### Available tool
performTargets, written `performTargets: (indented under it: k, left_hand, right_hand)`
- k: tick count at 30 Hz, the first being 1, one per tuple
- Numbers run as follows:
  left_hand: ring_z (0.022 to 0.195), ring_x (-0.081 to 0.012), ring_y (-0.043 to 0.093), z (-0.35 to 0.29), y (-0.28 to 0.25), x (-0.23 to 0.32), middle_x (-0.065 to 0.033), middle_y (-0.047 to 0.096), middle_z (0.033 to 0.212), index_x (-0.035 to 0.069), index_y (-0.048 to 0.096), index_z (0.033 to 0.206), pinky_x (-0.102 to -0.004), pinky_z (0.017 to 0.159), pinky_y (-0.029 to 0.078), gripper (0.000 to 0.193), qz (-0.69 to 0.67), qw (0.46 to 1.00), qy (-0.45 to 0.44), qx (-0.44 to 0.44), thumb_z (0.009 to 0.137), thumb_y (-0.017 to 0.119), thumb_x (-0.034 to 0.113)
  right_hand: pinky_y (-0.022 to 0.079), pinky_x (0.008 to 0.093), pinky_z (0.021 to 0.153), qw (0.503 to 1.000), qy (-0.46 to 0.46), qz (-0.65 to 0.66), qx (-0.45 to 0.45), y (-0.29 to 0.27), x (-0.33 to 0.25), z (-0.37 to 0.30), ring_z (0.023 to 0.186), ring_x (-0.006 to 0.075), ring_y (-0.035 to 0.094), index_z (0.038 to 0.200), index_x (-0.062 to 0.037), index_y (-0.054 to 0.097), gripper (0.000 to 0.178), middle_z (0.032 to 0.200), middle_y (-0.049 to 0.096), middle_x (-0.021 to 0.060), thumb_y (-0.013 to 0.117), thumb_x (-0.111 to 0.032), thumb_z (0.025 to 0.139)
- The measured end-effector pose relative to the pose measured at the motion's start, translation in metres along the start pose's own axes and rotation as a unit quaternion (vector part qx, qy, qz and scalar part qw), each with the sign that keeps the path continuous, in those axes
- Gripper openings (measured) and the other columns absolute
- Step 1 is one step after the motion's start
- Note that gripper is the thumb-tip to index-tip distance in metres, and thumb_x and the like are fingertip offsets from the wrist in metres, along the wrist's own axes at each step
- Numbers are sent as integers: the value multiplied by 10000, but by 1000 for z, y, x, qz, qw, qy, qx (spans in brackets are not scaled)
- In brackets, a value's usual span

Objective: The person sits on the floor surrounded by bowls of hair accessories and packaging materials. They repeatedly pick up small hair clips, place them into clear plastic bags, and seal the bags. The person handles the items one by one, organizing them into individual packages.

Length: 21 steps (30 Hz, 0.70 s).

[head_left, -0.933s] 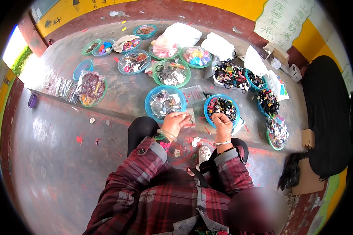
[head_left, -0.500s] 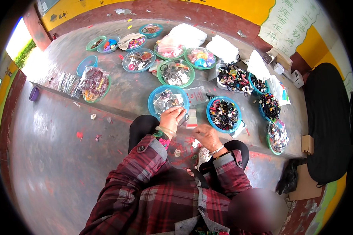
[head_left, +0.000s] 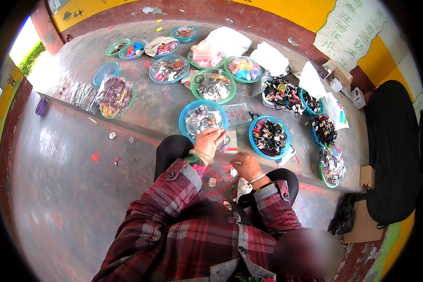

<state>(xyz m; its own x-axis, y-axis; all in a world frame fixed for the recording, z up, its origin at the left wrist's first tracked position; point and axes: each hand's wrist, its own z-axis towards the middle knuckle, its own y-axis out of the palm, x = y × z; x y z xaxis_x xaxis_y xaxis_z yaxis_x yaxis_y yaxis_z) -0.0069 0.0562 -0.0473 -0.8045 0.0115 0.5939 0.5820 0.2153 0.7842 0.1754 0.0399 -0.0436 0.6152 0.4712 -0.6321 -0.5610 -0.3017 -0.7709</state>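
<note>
blue plastic basins sit closest to the person's knees. the left hand is raised by the near edge of the left blue basin, thumb and fingertips pinched together on what looks like a thin dark loop; that loop is at the fingertips, in front of a clear packet with a red strip lying on the ledge. the right hand is lower, apart from the left, its fingers curled under; whether it holds anything cannot be told.

as far as one can judge, the handling is partway through. the left blue basin carries a heap of clear-wrapped pieces, and the green basin behind it has similar ones, so some pieces seem to be bagged already. plenty looks loose: the right blue basin is filled with dark bands bearing small coloured bits, and the white tub beyond it is piled with more. the loop in the left hand appears unwrapped, and the red-strip packet lies apart from the right hand; whether anything is inside that packet is too small to tell.
</note>
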Motion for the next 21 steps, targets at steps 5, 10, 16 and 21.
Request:
performTargets:
  k: [5, 10, 16, 21]
  left_hand:
    - [948, -286, 571, -1, 1, 0, -193, 570, 976, -125, 545, 923, -340, 898, 474, 137, 1, 1000, -2, -4, 841, 501, -24]
    - [949, -284, 570, -1, 0, -1, -195, 567, 978, -127, 541, 924, -341, 903, 472, 140, 3, 1000, 0, -8, 845, 497, -20]
    - [954, -288, 566, -2, 3, 1, -197, 559, 991, -129, 527, 944, -344, 905, 471, 151, 12, 1000, -13, 5, 848, 497, -17]
    - [963, -290, 562, -3, 3, 0, -196, 555, 999, -131, 518, 959, -340, 903, 469, 164, 17, 1000, -9, 1, 855, 489, -8]
  right_hand:
    - [462, 352, 661, 1000, 20, -5, -8, -3, -8, 0, 754, 277, 584, 713, -81, 647, 101, 787, 620, 87, 658, -137, 630]
    - [457, 359, 716, 994, 54, -48, -77, -15, -24, 1, 821, 243, 591, 894, -96, 621, 274, 837, 627, 92, 692, -151, 635]
    - [462, 349, 805, 882, 109, 413, -202, -26, -29, -1, 891, 251, 602, 966, -46, 596, 326, 967, 626, 112, 666, -157, 668]
    - [466, 361, 793, 949, 105, -216, -207, -9, -11, -3, 914, 299, 591, 1039, -140, 619, 303, 952, 632, 120, 561, -119, 743]
